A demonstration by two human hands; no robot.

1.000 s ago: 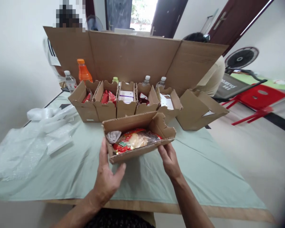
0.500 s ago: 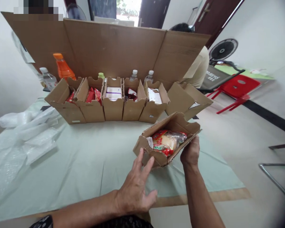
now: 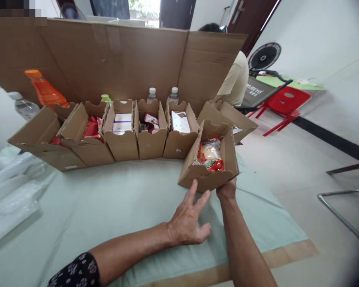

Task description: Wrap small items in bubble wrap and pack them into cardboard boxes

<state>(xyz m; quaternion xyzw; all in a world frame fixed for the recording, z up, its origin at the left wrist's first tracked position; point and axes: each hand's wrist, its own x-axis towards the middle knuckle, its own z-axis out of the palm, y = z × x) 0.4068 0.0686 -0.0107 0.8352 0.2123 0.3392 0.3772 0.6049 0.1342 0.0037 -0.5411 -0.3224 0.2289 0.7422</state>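
An open-topped cardboard box (image 3: 203,180) stands tilted slightly at the right end of the row, with a red and clear snack packet (image 3: 211,155) inside. My right hand (image 3: 227,190) grips its lower right side; the fingers are partly hidden behind the box. My left hand (image 3: 190,221) is open, fingers spread, with its fingertips at the front of the box; whether they touch it I cannot tell. Left of this box stand several similar boxes, among them one with white cartons (image 3: 121,122), one with red packets (image 3: 92,126) and one with a white carton (image 3: 180,121).
Behind the row rises a tall cardboard panel (image 3: 116,59). Bottles stand there, one with orange liquid (image 3: 48,91). Bubble wrap (image 3: 12,199) lies at left on the pale green tablecloth (image 3: 113,203). Another person (image 3: 235,77) sits beyond, near a red stool (image 3: 287,99).
The box in my right hand has moved away from me to the end of the row and turned more upright. My left hand has followed, still spread. The view has shifted right.
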